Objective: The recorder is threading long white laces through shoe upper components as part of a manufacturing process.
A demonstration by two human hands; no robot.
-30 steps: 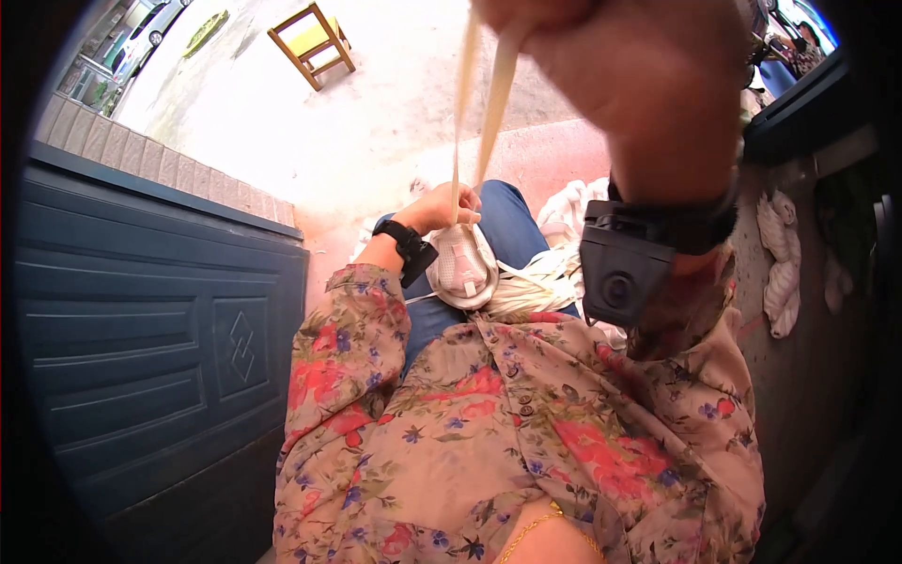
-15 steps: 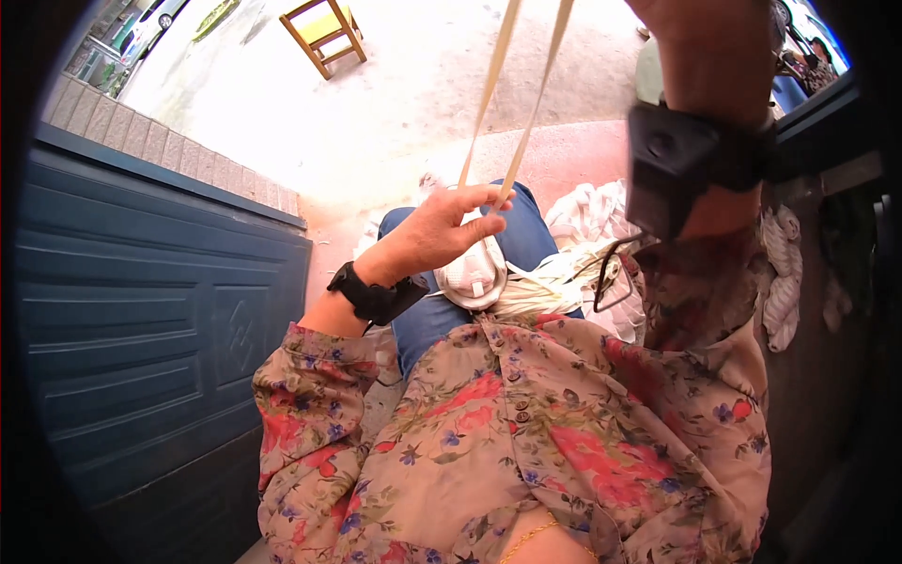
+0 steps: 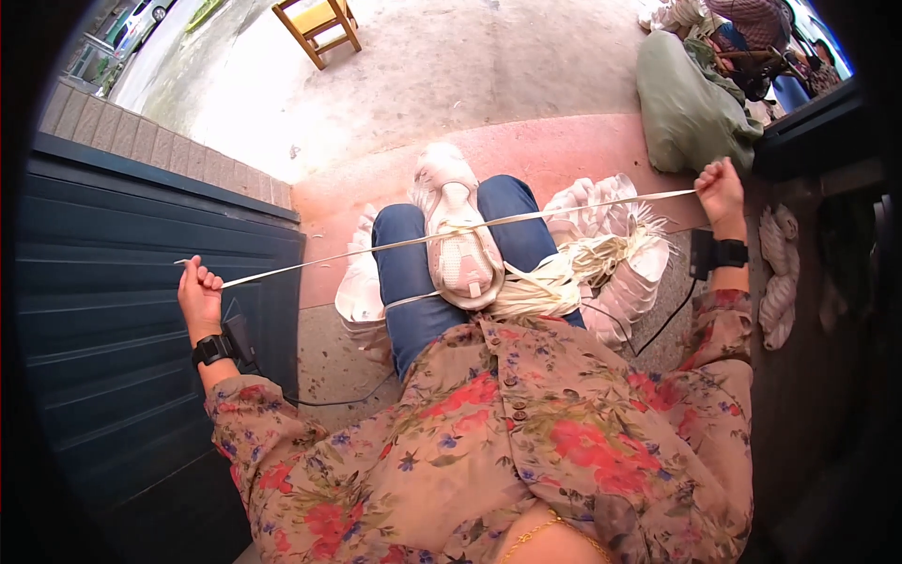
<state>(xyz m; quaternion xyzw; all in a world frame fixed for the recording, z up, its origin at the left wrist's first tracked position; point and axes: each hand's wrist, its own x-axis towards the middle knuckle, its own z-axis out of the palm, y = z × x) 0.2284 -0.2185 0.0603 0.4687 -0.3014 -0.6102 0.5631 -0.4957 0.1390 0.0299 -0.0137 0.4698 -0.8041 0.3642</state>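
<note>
A pale cream shoelace stretches taut between my two hands, across my knees. Its left end is pinched in my closed left hand, out beside the blue door, with a short tip sticking out past the fingers. My right hand, closed as well, grips the other end at the right. Between my thighs sits a whitish-pink shoe, toe pointing away. The lace crosses over its middle; whether it runs through the eyelets I cannot tell. A bundle of loose cream laces lies on my right thigh.
Stacked pale shoe uppers stand left and right of my legs. A blue panelled door flanks my left side. Ahead are a green sack and a wooden chair. Thin black cables run near both wrists.
My hands have spread wide apart. The left moved from above the shoe out to the left; the right came down from high up. The lace, formerly two strands rising upward, now spans sideways.
</note>
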